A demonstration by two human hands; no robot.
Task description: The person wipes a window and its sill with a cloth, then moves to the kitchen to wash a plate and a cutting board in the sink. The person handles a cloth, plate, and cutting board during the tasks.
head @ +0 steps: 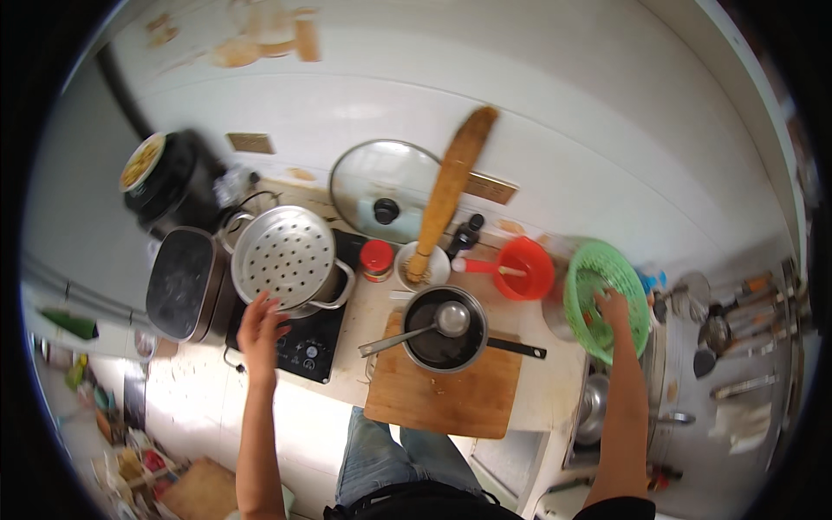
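Note:
My left hand (259,341) is over the front of a black induction cooktop (312,354), fingers spread and nothing held. Its fingertips overlap the near rim of a perforated aluminium steamer tray (284,250) in this view; contact is unclear. The tray sits on a metal pot with a loop handle (344,286). On the right, my right hand (614,309) reaches inside a green plastic basket (617,260). Its fingers point down, and whether they grip anything is hidden; a small orange-red item (587,318) shows beside them. Between the hands, a dark-lined saucepan (426,354) holds a metal ladle (452,318).
The saucepan stands on a wooden cutting board (448,403). Behind are a red-lidded jar (376,257), a white bowl (402,273) with a long wooden piece (448,182), a red plastic dipper (526,279) and a glass lid (390,169). Utensils (718,328) hang at right.

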